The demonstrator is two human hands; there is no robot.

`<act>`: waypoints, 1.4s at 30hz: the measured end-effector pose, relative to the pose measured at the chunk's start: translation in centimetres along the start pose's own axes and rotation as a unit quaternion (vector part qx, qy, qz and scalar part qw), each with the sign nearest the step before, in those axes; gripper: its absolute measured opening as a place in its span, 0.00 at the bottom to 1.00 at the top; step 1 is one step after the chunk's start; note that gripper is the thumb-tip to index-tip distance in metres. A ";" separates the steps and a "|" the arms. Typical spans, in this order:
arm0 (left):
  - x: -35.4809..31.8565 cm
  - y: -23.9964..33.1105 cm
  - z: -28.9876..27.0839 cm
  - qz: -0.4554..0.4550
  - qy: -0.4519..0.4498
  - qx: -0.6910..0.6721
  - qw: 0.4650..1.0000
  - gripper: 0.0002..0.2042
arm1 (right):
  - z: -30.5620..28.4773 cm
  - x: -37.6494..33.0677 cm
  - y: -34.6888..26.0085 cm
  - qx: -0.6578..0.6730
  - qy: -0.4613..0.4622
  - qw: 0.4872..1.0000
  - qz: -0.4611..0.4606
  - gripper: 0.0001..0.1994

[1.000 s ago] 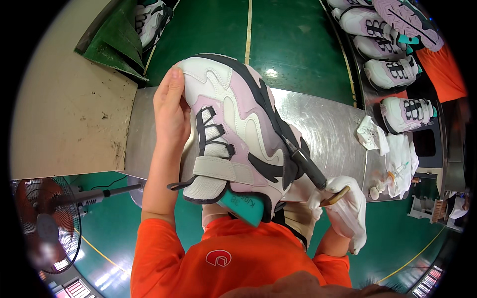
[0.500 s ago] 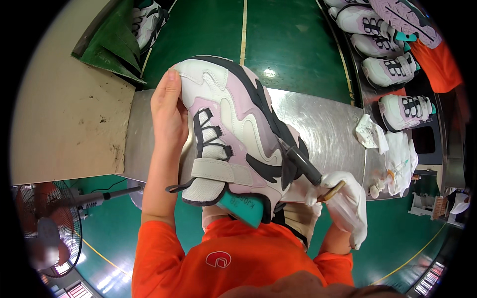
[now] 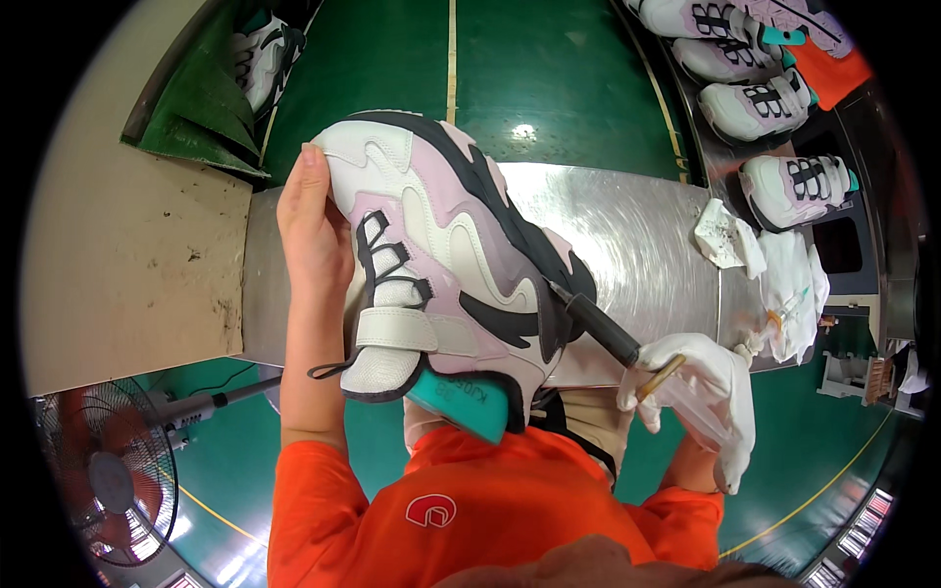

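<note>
My bare left hand (image 3: pixel 312 230) grips the toe end of a white, pink and black sneaker (image 3: pixel 446 260), held up over a metal worktop (image 3: pixel 627 230) with its teal last sticking out at the heel. My right hand (image 3: pixel 698 392) wears a white glove and holds a thin tool with a black tip and wooden handle (image 3: pixel 608 328). The tool's tip touches the black trim on the sneaker's side.
Several matching sneakers (image 3: pixel 774 103) lie on a shelf at the upper right. White rags (image 3: pixel 769 265) sit on the worktop's right end. A beige table (image 3: pixel 127 255) stands at the left, a red fan (image 3: pixel 103 480) at the lower left, a green bin (image 3: pixel 211 98) behind.
The sneaker and both hands have shifted slightly; the tool's tip stays on the sneaker's black side trim.
</note>
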State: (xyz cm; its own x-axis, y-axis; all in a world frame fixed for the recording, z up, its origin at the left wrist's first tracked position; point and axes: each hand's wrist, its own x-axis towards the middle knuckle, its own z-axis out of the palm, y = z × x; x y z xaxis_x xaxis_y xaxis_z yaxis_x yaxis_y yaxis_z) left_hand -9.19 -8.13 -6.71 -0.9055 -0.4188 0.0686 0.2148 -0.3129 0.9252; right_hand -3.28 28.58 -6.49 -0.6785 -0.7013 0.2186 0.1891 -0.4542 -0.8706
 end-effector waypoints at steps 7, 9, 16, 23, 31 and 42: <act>0.2 0.1 0.7 -0.009 -0.011 0.008 1.000 0.15 | 0.0 -0.1 -0.6 0.025 0.012 1.000 -0.002 0.64; 0.1 0.0 0.6 -0.013 -0.001 0.009 1.000 0.15 | -0.1 -0.2 -0.3 0.037 0.013 0.999 -0.004 0.64; 0.5 -0.4 -0.1 -0.028 0.002 0.026 0.999 0.16 | -0.5 -1.0 0.3 0.070 0.022 0.997 -0.013 0.63; 1.1 -0.7 0.0 -0.069 -0.002 0.029 0.997 0.18 | -1.6 -1.9 1.1 0.101 0.033 0.994 -0.023 0.63; 0.9 -0.7 0.6 -0.119 0.037 0.054 0.991 0.20 | -1.7 -2.5 3.0 0.197 0.052 0.977 -0.057 0.64; 0.8 -0.9 2.0 -0.133 0.072 0.089 0.984 0.19 | -1.6 -3.2 5.0 0.263 0.095 0.958 -0.064 0.60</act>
State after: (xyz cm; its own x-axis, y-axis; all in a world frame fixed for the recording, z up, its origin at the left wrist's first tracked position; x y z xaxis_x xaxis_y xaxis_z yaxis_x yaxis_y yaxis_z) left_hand -10.83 -6.48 -6.70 -0.8570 -0.4628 -0.2268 -0.1021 -0.2789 0.9549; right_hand -1.34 29.43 -12.26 -0.8281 -0.5306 0.1811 0.3929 -0.7797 -0.4876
